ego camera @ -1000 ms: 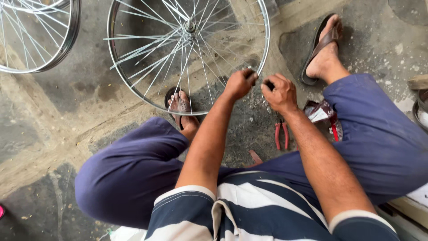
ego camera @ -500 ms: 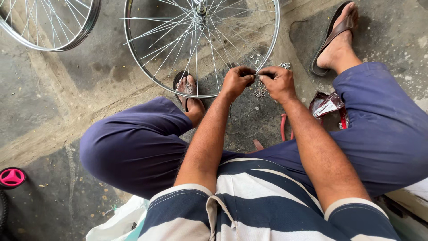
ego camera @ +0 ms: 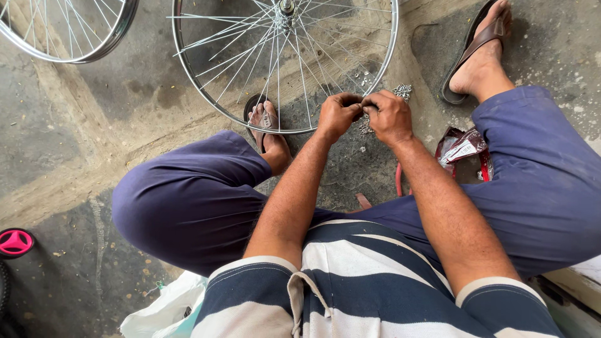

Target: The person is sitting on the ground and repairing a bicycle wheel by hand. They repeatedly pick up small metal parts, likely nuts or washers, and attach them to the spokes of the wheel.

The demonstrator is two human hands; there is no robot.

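At wheel (ego camera: 285, 66) rim, near edge: left hand (ego camera: 338, 114) and right hand (ego camera: 389, 116) now knuckle to knuckle, fingers pinching something small, hidden. Moved in from rim's right; small silver bits (ego camera: 400, 92) beside.

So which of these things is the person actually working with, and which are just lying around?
In use:
- spoked wheel, at its rim by both hands
- left hand
- right hand
- small metal bits

Lying about:
- second wheel
- red packet
- pink part
- white bag
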